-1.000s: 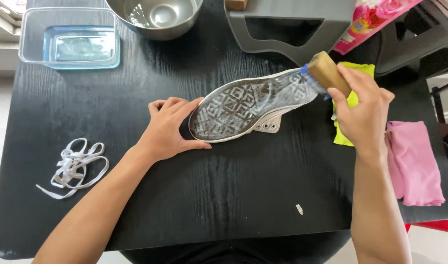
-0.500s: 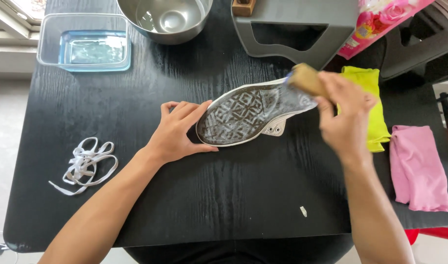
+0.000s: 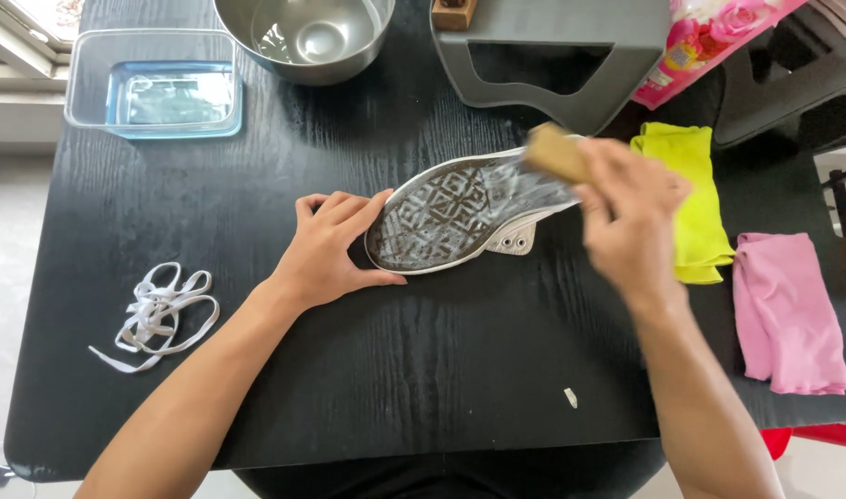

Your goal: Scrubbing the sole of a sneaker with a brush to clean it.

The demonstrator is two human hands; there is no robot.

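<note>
The shoe (image 3: pixel 465 214) is lying sole-up in the middle of the desk (image 3: pixel 423 388), its patterned sole looking wet and soapy. The left hand (image 3: pixel 329 248) is spread flat beside the shoe's nearer end, thumb and fingers bracing the rim to keep it from sliding. The right hand (image 3: pixel 631 222) is closed around a wooden brush (image 3: pixel 557 152), pressing it on the far end of the sole. Compared with a second ago, that hand has been pulling the brush in from past the tip onto the sole, so the scrubbing stroke is working back along the tread while the shoe itself is staying put.

Just beyond the right hand, a yellow cloth (image 3: pixel 691 199) is lying on the desk, with a pink cloth (image 3: pixel 788 310) further out on the same side. Well off past the left forearm, white laces (image 3: pixel 160 314) are sitting in a loose tangle. Up ahead of the left hand are a steel bowl (image 3: pixel 303 37) and a clear tub (image 3: pixel 155 83). A grey stool (image 3: pixel 552 55) is standing ahead of the right hand.
</note>
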